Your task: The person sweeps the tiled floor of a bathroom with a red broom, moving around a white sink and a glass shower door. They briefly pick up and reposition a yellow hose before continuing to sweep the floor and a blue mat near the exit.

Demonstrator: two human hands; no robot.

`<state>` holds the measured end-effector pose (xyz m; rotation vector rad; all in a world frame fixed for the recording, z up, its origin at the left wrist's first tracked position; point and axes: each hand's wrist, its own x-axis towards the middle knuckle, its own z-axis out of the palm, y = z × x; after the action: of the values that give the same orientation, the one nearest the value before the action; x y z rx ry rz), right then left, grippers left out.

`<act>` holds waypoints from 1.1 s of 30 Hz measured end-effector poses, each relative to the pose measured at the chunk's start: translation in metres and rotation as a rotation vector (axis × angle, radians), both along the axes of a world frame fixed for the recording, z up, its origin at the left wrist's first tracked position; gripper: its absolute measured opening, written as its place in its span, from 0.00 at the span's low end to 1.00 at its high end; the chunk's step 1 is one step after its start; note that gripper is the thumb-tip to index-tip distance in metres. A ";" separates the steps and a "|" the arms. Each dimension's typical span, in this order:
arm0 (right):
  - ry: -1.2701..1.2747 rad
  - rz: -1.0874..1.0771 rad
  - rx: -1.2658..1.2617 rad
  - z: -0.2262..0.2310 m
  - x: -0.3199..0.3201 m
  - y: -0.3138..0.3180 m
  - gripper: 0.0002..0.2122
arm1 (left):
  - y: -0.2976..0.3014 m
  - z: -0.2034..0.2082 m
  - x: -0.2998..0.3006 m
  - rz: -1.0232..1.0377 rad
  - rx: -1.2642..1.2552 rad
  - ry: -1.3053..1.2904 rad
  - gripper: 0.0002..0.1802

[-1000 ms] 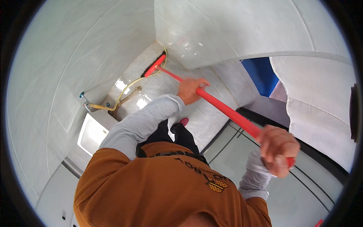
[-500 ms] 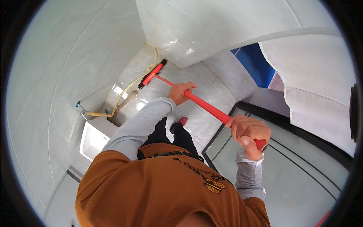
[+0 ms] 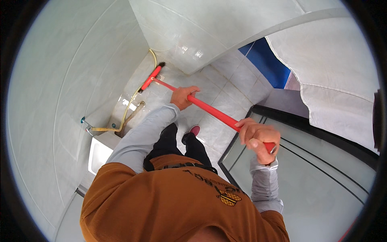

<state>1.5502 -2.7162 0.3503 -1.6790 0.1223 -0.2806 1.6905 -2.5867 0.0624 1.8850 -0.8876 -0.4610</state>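
A red floor brush [image 3: 213, 112] with a long handle and dark bristles slants across the view. Around the middle of its handle my left hand [image 3: 182, 98] is closed. My right hand [image 3: 259, 139] grips the handle near its top end, to the right of my body. The brush head [image 3: 151, 78] rests on the wet tiled floor near the far left corner, against a yellow hose [image 3: 132, 104]. Part of the bristles is hidden beneath the head.
The hose runs from a wall tap [image 3: 85, 123] at the left. Below it are a white basin [image 3: 99, 154] and a brownish pipe [image 3: 135, 112]. A black-framed glass door [image 3: 250, 159] stands at the right, with a white curtain [image 3: 334, 76] beyond it.
The brush head has shifted left toward the wall, onto the hose. Both my hands have moved a little left with the handle.
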 end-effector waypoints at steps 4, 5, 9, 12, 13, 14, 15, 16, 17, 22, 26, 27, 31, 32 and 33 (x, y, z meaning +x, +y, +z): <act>-0.150 -0.026 0.100 0.000 -0.011 -0.001 0.15 | 0.006 -0.005 0.007 -0.025 0.050 -0.057 0.10; -0.183 -0.063 0.160 -0.001 -0.013 0.000 0.15 | 0.004 -0.008 0.010 -0.021 0.054 -0.084 0.09; 0.084 -0.107 0.054 -0.020 -0.012 0.018 0.13 | -0.006 -0.023 0.035 -0.112 0.065 -0.022 0.08; -0.041 -0.240 0.106 -0.027 -0.014 0.034 0.13 | -0.003 -0.021 0.042 -0.478 0.034 0.029 0.08; -0.034 -0.233 0.074 -0.024 -0.016 0.037 0.13 | -0.002 -0.017 0.041 -0.485 0.045 -0.006 0.09; -0.009 -0.240 0.060 -0.018 -0.019 0.037 0.13 | -0.001 -0.011 0.037 -0.538 0.098 -0.011 0.09; -0.032 -0.245 0.057 -0.010 -0.022 0.035 0.14 | 0.000 -0.003 0.031 -0.591 0.149 -0.010 0.09; -0.002 -0.238 0.037 0.000 -0.026 0.033 0.14 | -0.001 0.004 0.025 -0.563 0.152 -0.023 0.09; -0.002 -0.261 0.039 0.013 -0.029 0.027 0.15 | -0.004 0.012 0.020 -0.536 0.153 -0.037 0.09; -0.183 -0.259 0.116 0.018 -0.026 0.026 0.13 | -0.013 0.017 0.025 -0.431 0.131 -0.033 0.08; -0.030 -0.289 0.076 -0.020 -0.022 0.042 0.12 | -0.003 -0.001 0.038 -0.637 0.177 -0.031 0.07; 0.014 -0.275 0.090 -0.023 -0.025 0.040 0.11 | 0.000 -0.002 0.034 -0.679 0.226 -0.035 0.07; -0.224 -0.480 0.250 0.000 -0.049 0.016 0.09 | -0.012 0.011 -0.004 -0.665 0.311 -0.090 0.07; -0.241 -0.472 0.204 0.007 -0.055 0.012 0.08 | -0.018 0.015 -0.011 -0.616 0.239 -0.110 0.07; -0.331 -0.495 0.197 0.011 -0.058 0.010 0.08 | -0.025 0.017 -0.014 -0.620 0.284 -0.067 0.07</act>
<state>1.4923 -2.7060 0.3614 -1.3680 0.3073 -0.8843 1.6760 -2.6114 0.0796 1.8563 -1.5238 -0.9400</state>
